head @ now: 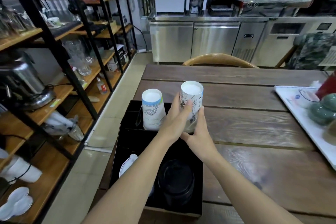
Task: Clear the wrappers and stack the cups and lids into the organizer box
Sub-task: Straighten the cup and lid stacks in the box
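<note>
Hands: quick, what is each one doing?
Left hand: closed around the upside-down cup stack.
Right hand: gripping the same stack, lower down.

I count two upturned paper cups (191, 103), one black organizer box (127, 129), one stack of black lids (175, 180), two hands (174, 120).

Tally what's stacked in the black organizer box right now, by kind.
Upside-down printed paper cup stacks: 2, the free stack and the held stack, gripped by the left hand and right hand.
Black lid stacks: 1.
White lid stacks: 1, partly hidden by an arm.
Total: 4 stacks.
</note>
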Demonstrator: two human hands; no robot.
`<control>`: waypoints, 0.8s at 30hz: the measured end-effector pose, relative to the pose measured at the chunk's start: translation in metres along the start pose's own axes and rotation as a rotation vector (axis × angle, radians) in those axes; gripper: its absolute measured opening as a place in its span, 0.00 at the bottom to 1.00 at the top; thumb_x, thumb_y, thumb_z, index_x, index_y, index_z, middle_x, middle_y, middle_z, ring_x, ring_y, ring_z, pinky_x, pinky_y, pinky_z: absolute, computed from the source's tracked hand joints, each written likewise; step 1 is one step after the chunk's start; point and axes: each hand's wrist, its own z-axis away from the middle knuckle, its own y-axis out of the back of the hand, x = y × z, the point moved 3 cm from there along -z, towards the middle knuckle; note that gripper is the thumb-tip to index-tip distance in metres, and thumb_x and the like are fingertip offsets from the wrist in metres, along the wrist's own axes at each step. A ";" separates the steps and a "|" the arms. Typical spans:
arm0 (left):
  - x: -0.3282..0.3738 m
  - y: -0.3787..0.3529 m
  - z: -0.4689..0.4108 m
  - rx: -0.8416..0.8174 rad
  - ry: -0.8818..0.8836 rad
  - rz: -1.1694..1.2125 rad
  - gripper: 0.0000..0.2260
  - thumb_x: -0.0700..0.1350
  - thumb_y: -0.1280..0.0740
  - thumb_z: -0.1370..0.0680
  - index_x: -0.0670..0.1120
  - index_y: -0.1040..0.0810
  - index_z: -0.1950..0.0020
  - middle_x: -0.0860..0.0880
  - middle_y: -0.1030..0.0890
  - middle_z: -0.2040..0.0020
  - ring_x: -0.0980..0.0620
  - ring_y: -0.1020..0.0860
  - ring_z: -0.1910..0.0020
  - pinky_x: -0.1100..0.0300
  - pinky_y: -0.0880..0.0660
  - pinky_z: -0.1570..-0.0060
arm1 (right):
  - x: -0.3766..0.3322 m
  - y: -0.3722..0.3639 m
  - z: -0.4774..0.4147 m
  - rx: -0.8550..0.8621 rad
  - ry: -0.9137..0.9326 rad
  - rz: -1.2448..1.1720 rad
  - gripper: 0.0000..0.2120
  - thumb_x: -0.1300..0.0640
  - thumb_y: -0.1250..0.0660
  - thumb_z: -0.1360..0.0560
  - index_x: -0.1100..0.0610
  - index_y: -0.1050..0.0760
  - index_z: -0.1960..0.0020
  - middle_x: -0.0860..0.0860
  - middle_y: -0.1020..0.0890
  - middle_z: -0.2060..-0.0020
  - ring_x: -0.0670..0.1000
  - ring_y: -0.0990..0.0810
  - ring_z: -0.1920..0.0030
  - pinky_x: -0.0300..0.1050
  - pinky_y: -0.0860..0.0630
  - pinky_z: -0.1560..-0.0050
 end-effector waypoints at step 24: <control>-0.032 0.103 -0.009 0.407 0.156 0.189 0.24 0.56 0.51 0.19 0.47 0.34 0.28 0.52 0.32 0.27 0.58 0.34 0.32 0.64 0.39 0.40 | -0.030 -0.069 -0.004 -0.320 -0.023 -0.013 0.41 0.50 0.30 0.34 0.48 0.47 0.26 0.45 0.33 0.29 0.40 0.34 0.29 0.45 0.37 0.27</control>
